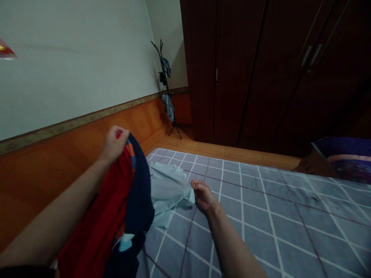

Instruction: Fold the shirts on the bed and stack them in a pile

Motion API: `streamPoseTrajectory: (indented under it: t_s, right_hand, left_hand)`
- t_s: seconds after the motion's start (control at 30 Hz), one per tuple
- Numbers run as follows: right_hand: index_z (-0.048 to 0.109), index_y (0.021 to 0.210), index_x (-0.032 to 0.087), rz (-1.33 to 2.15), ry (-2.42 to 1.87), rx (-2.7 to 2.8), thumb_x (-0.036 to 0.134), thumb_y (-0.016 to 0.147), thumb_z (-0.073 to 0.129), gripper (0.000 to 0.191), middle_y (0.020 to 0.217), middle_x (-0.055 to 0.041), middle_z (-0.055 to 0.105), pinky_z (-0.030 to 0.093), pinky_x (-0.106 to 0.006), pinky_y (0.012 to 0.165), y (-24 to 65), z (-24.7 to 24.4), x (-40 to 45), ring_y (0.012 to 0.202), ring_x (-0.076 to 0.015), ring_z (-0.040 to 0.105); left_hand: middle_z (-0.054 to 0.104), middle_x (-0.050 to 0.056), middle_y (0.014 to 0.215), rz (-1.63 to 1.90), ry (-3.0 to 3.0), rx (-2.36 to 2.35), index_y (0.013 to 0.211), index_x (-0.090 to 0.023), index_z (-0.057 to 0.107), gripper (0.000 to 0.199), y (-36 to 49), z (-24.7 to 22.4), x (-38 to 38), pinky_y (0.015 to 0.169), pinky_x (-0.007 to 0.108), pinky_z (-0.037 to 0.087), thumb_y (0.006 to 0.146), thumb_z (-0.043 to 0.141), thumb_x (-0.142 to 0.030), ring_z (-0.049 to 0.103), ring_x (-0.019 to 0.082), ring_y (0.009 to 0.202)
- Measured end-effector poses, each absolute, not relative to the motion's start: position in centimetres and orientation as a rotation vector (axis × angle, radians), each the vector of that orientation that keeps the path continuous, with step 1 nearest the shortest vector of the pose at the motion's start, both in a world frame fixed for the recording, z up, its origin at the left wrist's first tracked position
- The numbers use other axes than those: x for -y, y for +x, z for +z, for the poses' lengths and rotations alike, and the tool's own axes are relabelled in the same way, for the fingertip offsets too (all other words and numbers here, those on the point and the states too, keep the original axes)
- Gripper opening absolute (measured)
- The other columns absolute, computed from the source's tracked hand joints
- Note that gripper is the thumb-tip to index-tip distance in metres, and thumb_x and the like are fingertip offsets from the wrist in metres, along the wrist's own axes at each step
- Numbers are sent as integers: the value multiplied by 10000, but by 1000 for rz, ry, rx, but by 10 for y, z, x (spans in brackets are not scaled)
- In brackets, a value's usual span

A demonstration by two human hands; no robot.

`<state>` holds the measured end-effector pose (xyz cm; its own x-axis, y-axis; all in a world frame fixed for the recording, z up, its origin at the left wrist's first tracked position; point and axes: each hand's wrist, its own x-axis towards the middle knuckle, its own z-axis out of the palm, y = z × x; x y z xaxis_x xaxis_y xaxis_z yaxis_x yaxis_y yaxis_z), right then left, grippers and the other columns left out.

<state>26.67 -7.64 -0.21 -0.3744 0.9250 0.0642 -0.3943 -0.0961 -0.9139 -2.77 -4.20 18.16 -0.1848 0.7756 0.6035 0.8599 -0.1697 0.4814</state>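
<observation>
My left hand is raised with its fingers closed on the edge of a red and navy garment. The cloth hangs down from it toward the bottom of the view, and an orange band and a pale blue patch show on it. On the bed lies a crumpled pale blue garment, partly hidden behind the hanging cloth. My right hand is beside its right end, fingers stretched out and apparently holding nothing. Whether the fingertips touch the pale cloth, I cannot tell.
A bed with a grey checked sheet spreads below my hands. Past its far edge stands a dark wardrobe. A coat stand with hanging items is in the corner. At right is a box near purple fabric.
</observation>
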Motion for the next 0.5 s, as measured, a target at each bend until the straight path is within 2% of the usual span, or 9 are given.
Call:
streamPoseTrajectory:
  t_s: [0.07,0.13,0.2,0.3,0.4,0.5]
  right_hand:
    - [494,524,189,1815,-648,1173,361,526,568,187,468,54,449,332,-205,446,271,-8,81,427,-74,387]
    - [550,525,166,1955,-639,1256,323,506,623,174,435,52,457,285,-189,408,271,-10,85,388,-60,366]
    - [601,538,140,2074,-661,1369,278,488,689,171,413,40,481,253,-181,380,266,-12,87,357,-57,366]
    - [638,594,120,2109,-767,1467,261,482,727,201,427,16,529,274,-185,359,252,-17,85,335,-75,404]
    - [642,893,133,1864,-975,1369,328,613,599,344,529,20,577,305,-189,364,239,-26,74,354,-86,443]
    - [490,1199,124,1505,-1182,1246,288,682,477,543,571,45,543,318,-193,385,234,-37,58,381,-91,451]
  left_hand:
    - [638,24,800,-1062,-2134,2005,874,-136,630,185,-9,148,27,723,309,488,864,549,-302,603,167,752]
    - [645,2,715,-812,-2327,2024,756,-173,645,144,12,108,14,679,269,464,796,589,-299,603,166,698]
    - [670,6,729,-602,-2460,2009,786,-203,669,125,33,72,4,679,263,446,756,620,-314,618,184,722]
    - [705,34,833,-382,-2571,1974,894,-239,689,200,56,36,-3,718,279,434,741,641,-359,638,223,818]
    - [714,43,875,-248,-2620,1964,950,-264,691,285,69,20,-4,741,289,431,719,664,-429,641,248,866]
    - [716,44,869,-214,-2645,1955,972,-279,695,291,73,14,-1,759,302,427,742,637,-448,641,259,885]
